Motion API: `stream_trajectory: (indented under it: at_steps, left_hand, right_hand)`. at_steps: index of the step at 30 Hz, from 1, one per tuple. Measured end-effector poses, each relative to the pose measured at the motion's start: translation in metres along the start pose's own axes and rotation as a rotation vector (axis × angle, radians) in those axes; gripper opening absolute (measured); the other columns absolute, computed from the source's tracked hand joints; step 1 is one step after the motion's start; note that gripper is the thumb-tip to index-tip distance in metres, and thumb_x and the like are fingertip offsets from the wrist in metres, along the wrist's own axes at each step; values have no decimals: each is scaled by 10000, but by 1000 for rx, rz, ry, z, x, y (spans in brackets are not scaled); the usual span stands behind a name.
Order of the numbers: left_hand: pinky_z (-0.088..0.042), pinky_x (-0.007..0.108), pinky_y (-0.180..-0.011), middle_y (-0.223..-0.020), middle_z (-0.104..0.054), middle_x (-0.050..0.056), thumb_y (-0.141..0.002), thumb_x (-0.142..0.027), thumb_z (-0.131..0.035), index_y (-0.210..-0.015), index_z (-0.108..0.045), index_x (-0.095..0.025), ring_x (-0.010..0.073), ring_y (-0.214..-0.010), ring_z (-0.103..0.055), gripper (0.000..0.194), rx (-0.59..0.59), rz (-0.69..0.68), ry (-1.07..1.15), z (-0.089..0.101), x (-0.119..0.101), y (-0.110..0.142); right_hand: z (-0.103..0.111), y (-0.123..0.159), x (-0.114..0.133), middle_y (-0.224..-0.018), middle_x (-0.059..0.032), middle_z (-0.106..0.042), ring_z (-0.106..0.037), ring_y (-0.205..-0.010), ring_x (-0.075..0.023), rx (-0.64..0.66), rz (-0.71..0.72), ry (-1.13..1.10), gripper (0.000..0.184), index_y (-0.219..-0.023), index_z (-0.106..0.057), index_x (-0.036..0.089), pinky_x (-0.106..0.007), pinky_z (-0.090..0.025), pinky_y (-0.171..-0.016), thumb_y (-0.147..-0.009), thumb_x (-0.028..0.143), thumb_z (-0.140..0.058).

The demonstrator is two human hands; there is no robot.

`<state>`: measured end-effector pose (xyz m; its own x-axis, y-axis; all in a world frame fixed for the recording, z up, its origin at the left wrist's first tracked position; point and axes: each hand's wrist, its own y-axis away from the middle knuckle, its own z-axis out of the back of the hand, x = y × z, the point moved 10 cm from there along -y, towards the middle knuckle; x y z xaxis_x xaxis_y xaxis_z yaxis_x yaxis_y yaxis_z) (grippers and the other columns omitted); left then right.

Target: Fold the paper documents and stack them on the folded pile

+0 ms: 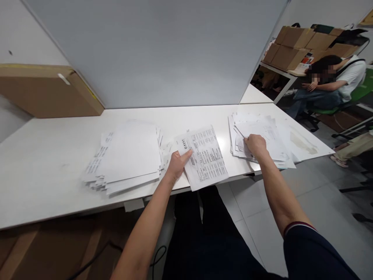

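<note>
A printed sheet (207, 157) with tables of text lies at the front edge of the white table (43, 163), partly hanging over it. My left hand (178, 163) rests on the sheet's left edge, fingers flat and stretched across the paper. My right hand (255, 146) sits on the left side of a loose pile of papers (268, 134) to the right, its fingers curled down into the sheets. To the left lies another stack of papers (128, 155), its top sheet blank side up.
A grey partition panel (157, 50) stands along the table's back. A flat cardboard box (46, 91) leans at the back left. At the right, a seated person (335, 83) bends forward near a desk with stacked cardboard boxes (303, 44). Grey floor lies below right.
</note>
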<state>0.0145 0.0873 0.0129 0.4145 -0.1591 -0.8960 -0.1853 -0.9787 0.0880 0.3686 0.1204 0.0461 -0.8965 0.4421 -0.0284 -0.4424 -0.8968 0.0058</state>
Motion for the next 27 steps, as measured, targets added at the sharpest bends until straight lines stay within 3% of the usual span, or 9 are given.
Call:
stream_trajectory:
  at_steps: [5, 8, 11, 14, 16, 17, 21, 23, 27]
  left_hand:
    - [-487, 478, -909, -1067, -687, 152, -599, -407, -786, -1042, -679, -115, 321, -1011, -633, 541, -7, -7, 4, 0, -2, 1]
    - [-491, 481, -901, -1050, -693, 150, -600, -406, -784, -1015, -685, -113, 317, -987, -642, 517, -13, 13, 8, 0, 0, 1]
    - [-502, 475, -885, -1020, -703, 143, -602, -399, -783, -992, -689, -113, 310, -956, -652, 492, -27, 25, 5, 2, 2, 0]
    - [-507, 468, -874, -1002, -708, 137, -616, -394, -776, -989, -686, -112, 300, -931, -659, 476, -27, 30, 0, 3, 4, 0]
    - [-501, 456, -886, -1000, -709, 132, -630, -395, -767, -996, -682, -112, 288, -928, -661, 470, -27, 24, -8, 3, 4, 0]
    - [-497, 450, -891, -996, -711, 128, -634, -398, -763, -997, -681, -113, 282, -927, -661, 469, -31, 19, -12, 4, 4, 0]
    - [-498, 440, -878, -918, -724, 115, -649, -449, -739, -966, -678, -112, 276, -909, -666, 466, -61, 17, 0, 6, 6, -2]
    - [-504, 428, -861, -859, -726, 110, -663, -493, -712, -945, -676, -107, 273, -900, -668, 480, -71, 29, 22, 7, 8, -3]
    - [-519, 388, -826, -782, -722, 99, -694, -562, -651, -906, -670, -101, 256, -876, -672, 508, -69, 41, 8, 9, 11, -6]
  right_hand:
    - [6, 3, 3, -949, -259, -636, -621, -894, -294, -52, -6, 30, 311, -1040, -608, 12, -344, -409, -715, -836, 61, -378]
    - [41, 22, 7, -899, -227, -631, -611, -822, -274, -279, 27, -54, 298, -1008, -583, 42, -355, -410, -693, -888, 133, -326]
    - [92, 62, 15, -793, -128, -608, -568, -708, -223, -587, 170, -346, 280, -912, -564, 125, -333, -403, -645, -920, 280, -331]
    - [123, 96, 8, -695, -36, -533, -507, -616, -169, -762, 249, -880, 291, -832, -513, 189, -290, -390, -577, -919, 415, -350]
    - [121, 102, 10, -656, -1, -486, -473, -574, -147, -705, 272, -1199, 325, -799, -487, 211, -267, -372, -532, -916, 469, -328]
    - [113, 100, 18, -637, 11, -469, -456, -556, -139, -609, 293, -1286, 329, -779, -484, 214, -259, -360, -515, -909, 479, -339]
    - [65, 97, 65, -564, 30, -430, -414, -537, -123, -188, 340, -1140, 327, -624, -459, 201, -246, -325, -504, -838, 446, -492]
    - [46, 102, 77, -545, 29, -436, -417, -544, -127, -151, 323, -993, 330, -597, -448, 200, -250, -313, -513, -837, 422, -492]
    - [32, 117, 94, -553, 18, -488, -443, -554, -143, -181, 329, -856, 293, -648, -477, 206, -255, -301, -521, -859, 405, -437]
